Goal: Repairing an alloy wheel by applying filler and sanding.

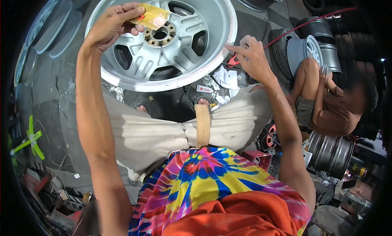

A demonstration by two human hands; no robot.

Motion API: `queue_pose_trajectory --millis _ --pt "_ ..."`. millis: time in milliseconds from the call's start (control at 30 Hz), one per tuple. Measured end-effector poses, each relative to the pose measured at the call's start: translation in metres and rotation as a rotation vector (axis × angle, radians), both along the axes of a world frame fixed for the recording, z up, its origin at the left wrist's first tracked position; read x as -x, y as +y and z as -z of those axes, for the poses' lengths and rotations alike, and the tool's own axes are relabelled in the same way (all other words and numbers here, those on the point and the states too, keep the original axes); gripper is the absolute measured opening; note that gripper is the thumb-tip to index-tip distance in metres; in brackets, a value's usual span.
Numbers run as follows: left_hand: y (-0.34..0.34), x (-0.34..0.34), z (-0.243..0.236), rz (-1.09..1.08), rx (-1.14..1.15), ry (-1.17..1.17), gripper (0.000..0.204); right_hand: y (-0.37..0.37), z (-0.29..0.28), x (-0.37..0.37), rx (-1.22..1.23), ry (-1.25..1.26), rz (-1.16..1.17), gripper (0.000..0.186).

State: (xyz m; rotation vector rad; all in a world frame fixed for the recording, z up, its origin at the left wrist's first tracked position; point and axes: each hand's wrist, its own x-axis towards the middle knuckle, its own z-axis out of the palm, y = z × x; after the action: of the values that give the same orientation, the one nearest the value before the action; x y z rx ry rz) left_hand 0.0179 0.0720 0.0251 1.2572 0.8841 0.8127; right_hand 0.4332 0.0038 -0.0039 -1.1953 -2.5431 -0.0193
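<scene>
My left hand (pixel 116 24) pinches a yellow flat card (pixel 149 12) by its near end, above the wheel's centre. A pale pinkish paste and a red dab sit on the card. Below it lies a large silver alloy wheel rim (pixel 179 58), face up, with a whitish, patchy outer lip. My right hand (pixel 252 58) is at the right edge of that lip. Its index finger is stretched out to the lip and appears to touch it; the other fingers are partly curled, with nothing visible in them.
A red-and-white tube (pixel 204 89) and crumpled white cloth (pixel 225 79) lie by my feet. A red-handled tool (pixel 234 61) and a red hose (pixel 310 22) are beyond my right hand. Another person (pixel 337 105) sits at right near stacked wheels (pixel 304 52). More rims (pixel 53 28) stand at left.
</scene>
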Motion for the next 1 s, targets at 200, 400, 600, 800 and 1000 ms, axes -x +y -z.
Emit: queue_pose_trajectory --millis 200,400,600,800,1000 --pt "-0.009 -0.006 -0.005 -0.054 -0.035 0.0 0.03 0.052 0.0 -0.011 -0.181 -0.155 0.067 0.034" --pt "-0.015 0.008 -0.012 -0.092 0.042 -0.002 0.027 0.11 0.002 -0.005 -0.294 -0.22 0.146 0.03" --pt "-0.015 0.019 -0.013 -0.118 0.055 -0.03 0.025 0.171 0.01 0.008 -0.313 -0.26 0.206 0.029" --pt "-0.012 0.031 -0.012 -0.176 0.094 -0.062 0.026 0.228 0.018 0.031 -0.426 -0.269 0.22 0.03" --pt "-0.008 0.036 -0.003 -0.282 0.076 -0.049 0.03 0.259 0.02 0.059 -0.451 -0.231 0.215 0.029"
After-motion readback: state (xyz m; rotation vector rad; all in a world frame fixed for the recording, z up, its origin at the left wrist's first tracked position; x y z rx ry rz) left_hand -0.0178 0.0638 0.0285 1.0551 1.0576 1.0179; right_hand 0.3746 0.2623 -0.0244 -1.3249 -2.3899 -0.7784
